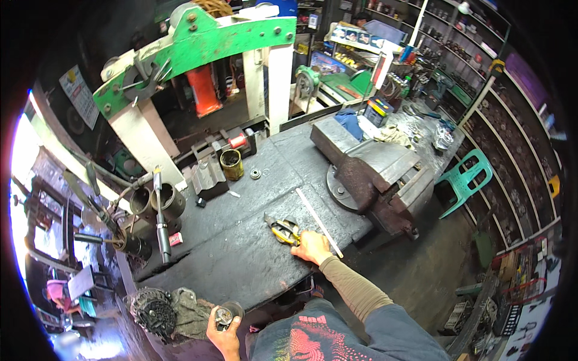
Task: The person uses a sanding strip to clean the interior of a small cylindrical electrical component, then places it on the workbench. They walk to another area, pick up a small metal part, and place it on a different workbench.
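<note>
Near the bench's front edge, my left hand [225,338] is closed round a small round metal part [224,315] with a shiny end face. A dark round piece shows just behind it; whether the two are one part I cannot tell. My right hand [314,246] reaches over the dark metal bench top [241,253], its fingers closed on the handles of yellow-and-black pliers [285,231] that lie there. Beside this hand runs a thin white strip [319,221]. Left of my left hand are a grimy rag [190,315] and a dark, finned round machine part [153,314].
A large bench vise [361,180] is mounted at the right. At the back stand a yellowish can [231,165], a small metal ring [255,174] and a green-and-white press frame [205,40]. Tool-filled metal cylinders [171,203] occupy the left end. A green chair [467,179] stands beyond the vise.
</note>
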Demonstrator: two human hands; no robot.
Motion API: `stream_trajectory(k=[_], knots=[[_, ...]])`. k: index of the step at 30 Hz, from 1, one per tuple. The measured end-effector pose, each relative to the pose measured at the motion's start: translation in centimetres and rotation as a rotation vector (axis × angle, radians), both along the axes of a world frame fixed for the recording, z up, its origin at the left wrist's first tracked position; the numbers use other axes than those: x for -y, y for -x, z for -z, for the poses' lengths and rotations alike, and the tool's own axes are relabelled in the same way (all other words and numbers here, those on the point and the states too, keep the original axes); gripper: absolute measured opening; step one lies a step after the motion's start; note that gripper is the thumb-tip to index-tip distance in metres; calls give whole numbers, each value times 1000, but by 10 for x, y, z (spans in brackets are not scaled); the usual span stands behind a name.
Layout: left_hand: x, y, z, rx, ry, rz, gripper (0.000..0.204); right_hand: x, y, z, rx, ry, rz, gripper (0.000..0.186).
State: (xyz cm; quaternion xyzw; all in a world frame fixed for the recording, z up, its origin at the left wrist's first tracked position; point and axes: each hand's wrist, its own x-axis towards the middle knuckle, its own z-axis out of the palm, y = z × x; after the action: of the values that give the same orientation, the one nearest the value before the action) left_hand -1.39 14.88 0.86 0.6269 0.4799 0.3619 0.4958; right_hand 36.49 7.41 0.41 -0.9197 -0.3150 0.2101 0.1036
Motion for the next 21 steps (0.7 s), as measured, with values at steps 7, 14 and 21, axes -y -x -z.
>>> stream_trajectory(k=[7,14,21], knots=[[-5,-5,0,87,-7,33,57,-34,48,23,-451,-370,289,52],[-9,12,-10,49,46,30,62,-79,127,31,-1146,-733,464,32],[-14,36,-24,31,68,-5,62,-67,104,-5,-1253,-756,554,30]])
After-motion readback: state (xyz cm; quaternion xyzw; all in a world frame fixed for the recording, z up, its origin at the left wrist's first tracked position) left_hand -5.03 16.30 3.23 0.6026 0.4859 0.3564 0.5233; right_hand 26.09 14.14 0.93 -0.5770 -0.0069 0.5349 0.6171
